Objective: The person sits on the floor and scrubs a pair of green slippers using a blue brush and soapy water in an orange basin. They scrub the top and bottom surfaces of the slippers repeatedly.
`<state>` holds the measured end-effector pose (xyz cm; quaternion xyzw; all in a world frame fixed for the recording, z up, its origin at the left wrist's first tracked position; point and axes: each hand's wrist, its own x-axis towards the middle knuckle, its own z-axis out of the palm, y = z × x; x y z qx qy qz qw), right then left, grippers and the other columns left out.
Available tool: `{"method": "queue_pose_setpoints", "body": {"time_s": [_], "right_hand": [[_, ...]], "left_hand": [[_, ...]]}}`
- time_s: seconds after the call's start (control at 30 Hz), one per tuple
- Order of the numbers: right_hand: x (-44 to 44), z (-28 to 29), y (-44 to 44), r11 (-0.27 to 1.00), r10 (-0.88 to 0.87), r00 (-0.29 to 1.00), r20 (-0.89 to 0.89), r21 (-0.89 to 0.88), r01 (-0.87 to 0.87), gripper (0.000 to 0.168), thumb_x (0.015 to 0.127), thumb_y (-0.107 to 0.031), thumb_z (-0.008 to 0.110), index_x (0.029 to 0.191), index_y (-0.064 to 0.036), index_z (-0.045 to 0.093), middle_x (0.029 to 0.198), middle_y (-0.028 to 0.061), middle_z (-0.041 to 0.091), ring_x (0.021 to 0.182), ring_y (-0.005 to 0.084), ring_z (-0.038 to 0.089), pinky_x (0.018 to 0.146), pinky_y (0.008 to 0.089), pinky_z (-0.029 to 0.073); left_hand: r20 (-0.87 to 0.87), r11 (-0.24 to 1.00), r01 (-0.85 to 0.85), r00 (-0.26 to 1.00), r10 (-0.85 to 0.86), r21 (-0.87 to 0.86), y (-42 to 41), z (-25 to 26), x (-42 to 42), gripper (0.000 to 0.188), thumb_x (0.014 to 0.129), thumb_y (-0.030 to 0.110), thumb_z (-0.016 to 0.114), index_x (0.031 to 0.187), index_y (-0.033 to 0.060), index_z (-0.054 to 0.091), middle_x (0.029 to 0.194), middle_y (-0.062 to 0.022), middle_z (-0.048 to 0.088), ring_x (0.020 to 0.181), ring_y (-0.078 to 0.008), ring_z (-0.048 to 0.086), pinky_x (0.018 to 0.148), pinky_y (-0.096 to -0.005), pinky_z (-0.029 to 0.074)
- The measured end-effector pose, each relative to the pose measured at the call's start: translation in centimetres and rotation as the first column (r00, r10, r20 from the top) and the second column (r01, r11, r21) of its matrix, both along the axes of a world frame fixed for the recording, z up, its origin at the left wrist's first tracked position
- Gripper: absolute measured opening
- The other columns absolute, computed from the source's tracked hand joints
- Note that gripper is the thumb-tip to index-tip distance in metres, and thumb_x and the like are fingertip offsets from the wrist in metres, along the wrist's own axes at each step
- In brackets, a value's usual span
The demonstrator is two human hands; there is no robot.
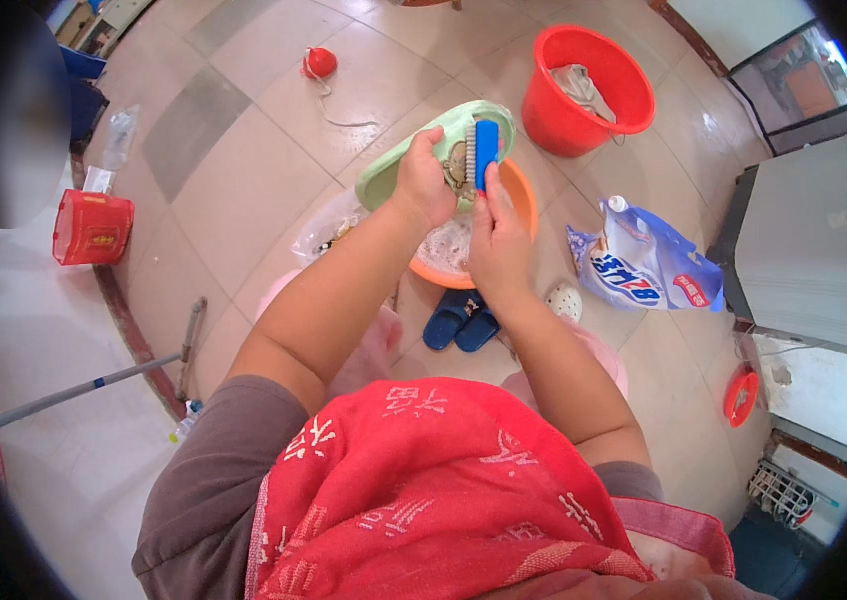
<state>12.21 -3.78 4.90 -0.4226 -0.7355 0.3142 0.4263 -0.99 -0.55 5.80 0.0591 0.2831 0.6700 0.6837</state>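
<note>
My left hand (423, 180) grips a light green slipper (386, 169), which is tilted above an orange basin (524, 202). A brown cartoon-like decoration (457, 161) shows on the slipper between my hands. In my right hand (502, 247) is a blue scrubbing brush (488, 150), its grey bristles facing left against or close to the slipper; contact is hard to tell. Foamy water (447, 244) lies in the basin below my hands. Just in front of the basin, on the tiles, sits a pair of small navy slippers (461, 321).
A red bucket (543, 124) holding cloth stands at the far right. Nearer are a purple-and-white detergent bag (637, 259) and a white clog (564, 301). Left are a clear plastic bag (311, 232), a red box (97, 229) and a grey pole (85, 394). A red ball (320, 62) trails string.
</note>
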Motion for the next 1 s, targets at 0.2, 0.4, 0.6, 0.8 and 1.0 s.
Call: {"method": "queue_pose_setpoints", "body": {"time_s": [0.2,0.4,0.6,0.8,1.0], "right_hand": [[-0.2,-1.4,-2.2,0.995,0.092,0.987,0.133,0.012,-0.094,0.048,0.093,-0.015,0.056,0.14,-0.016,0.049,0.086,0.0163,0.062,0.072,0.0352,0.061,0.064,0.0449,0.049],[-0.3,-1.2,-0.6,0.994,0.086,0.959,0.27,0.044,-0.102,0.047,0.092,-0.02,0.058,0.139,-0.021,0.051,0.083,0.013,0.061,0.071,0.0328,0.062,0.06,0.0446,0.05],[0.7,-1.1,0.0,0.998,0.033,0.966,0.256,0.043,-0.045,0.045,0.094,-0.02,0.057,0.139,-0.018,0.051,0.087,0.0155,0.063,0.073,0.0348,0.062,0.063,0.0451,0.05],[0.2,-0.3,-1.0,0.994,0.011,0.998,0.066,-0.107,-0.004,0.045,0.095,-0.018,0.053,0.14,-0.013,0.049,0.095,0.0219,0.065,0.079,0.0377,0.064,0.067,0.0436,0.049],[0.1,0.9,0.1,0.967,-0.021,0.982,0.187,-0.245,0.068,0.045,0.095,-0.014,0.052,0.14,-0.01,0.047,0.097,0.0238,0.064,0.083,0.0372,0.064,0.07,0.0413,0.049]], "left_hand": [[0.037,0.997,-0.082,0.996,0.082,0.004,0.4,-0.2,-0.5,0.053,0.099,0.035,0.023,0.126,-0.001,0.051,0.118,-0.0164,0.062,0.112,-0.03,0.058,0.101,-0.0425,0.044],[0.068,0.999,-0.035,0.997,0.035,0.003,0.4,-0.7,-0.9,0.058,0.103,0.045,0.019,0.121,0.0015,0.053,0.113,-0.0147,0.062,0.11,-0.0298,0.058,0.099,-0.0431,0.046],[0.143,1.0,0.004,0.99,-0.008,0.026,0.2,-0.7,-0.7,0.054,0.104,0.042,0.021,0.121,0.0024,0.053,0.112,-0.0134,0.062,0.108,-0.0284,0.059,0.099,-0.0448,0.046],[0.051,0.999,-0.049,0.997,0.05,-0.014,0.7,-0.8,-0.7,0.05,0.104,0.036,0.025,0.131,0.0021,0.049,0.125,-0.0158,0.059,0.116,-0.0293,0.056,0.105,-0.0441,0.041],[-0.043,0.994,-0.106,0.994,0.105,-0.023,0.1,-1.6,1.3,0.048,0.104,0.033,0.025,0.131,0.0029,0.05,0.125,-0.0126,0.059,0.116,-0.0267,0.056,0.105,-0.0431,0.041]]}}
